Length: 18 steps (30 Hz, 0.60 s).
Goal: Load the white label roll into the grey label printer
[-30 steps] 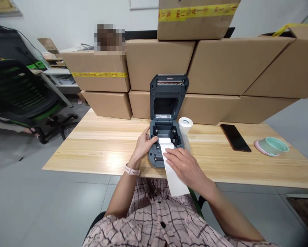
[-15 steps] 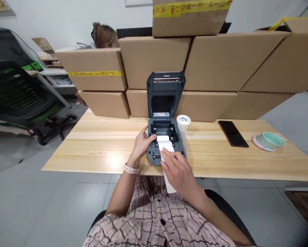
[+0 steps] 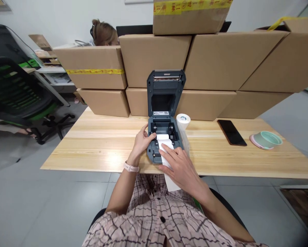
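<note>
A dark grey label printer (image 3: 151, 151) lies at the table's front edge, its lid (image 3: 165, 85) raised upright. A strip of white label paper (image 3: 172, 185) runs out of it toward me and hangs over the edge. My left hand (image 3: 141, 142) grips the printer's left side, thumb on the inner rim and fingers outside. Over the strip, my right hand (image 3: 178, 164) lies with fingers stretched and apart, the fingertips touching the paper. Part of the strip is hidden under that hand. Just right of the printer stands a white label roll (image 3: 182, 119) in clear plastic.
Cardboard boxes (image 3: 154, 58) are stacked along the table's (image 3: 92, 144) back edge. To the right lie a black phone (image 3: 231, 132) and a green bowl (image 3: 268, 139) on a pink coaster. A person's head (image 3: 104, 33) shows behind the boxes. An office chair (image 3: 17, 92) stands at left.
My right hand has shifted slightly, its fingers now more spread over the strip. The strip's hanging end has swung a little to the right. My left hand keeps its place.
</note>
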Tool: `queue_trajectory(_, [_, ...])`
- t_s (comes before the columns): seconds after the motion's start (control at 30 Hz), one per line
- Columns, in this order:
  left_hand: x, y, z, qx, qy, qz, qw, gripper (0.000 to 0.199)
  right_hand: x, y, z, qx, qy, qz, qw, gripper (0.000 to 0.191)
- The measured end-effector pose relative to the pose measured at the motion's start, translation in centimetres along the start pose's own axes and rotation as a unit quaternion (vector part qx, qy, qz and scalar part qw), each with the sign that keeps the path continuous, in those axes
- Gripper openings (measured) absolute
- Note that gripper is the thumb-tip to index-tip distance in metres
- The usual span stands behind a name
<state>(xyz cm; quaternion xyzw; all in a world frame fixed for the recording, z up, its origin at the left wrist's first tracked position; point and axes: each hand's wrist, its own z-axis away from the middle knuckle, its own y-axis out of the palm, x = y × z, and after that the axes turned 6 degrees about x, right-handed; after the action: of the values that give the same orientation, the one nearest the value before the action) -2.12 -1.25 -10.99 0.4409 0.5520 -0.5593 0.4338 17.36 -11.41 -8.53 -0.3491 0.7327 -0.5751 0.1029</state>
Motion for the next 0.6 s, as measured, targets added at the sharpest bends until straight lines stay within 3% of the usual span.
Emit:
queue_trajectory(0.23, [0.3, -0.1, -0.2, 0.000, 0.000, -0.022, 1.000, 0.070, 0.0, -0.7, 2.5, -0.037, 0.004, -0.107, 0.994, 0.036])
queue_trajectory(0.47, [0.6, -0.2, -0.4, -0.020, 0.018, -0.051, 0.998, 0.071, -0.5, -0.6, 4.2, 0.051, -0.035, -0.011, 0.998, 0.085])
queue_trajectory(0.6, [0.8, 0.0, -0.5, -0.007, 0.042, -0.025, 0.999, 0.070, -0.5, -0.2, 3.8, -0.004, -0.034, 0.023, 0.999, 0.043])
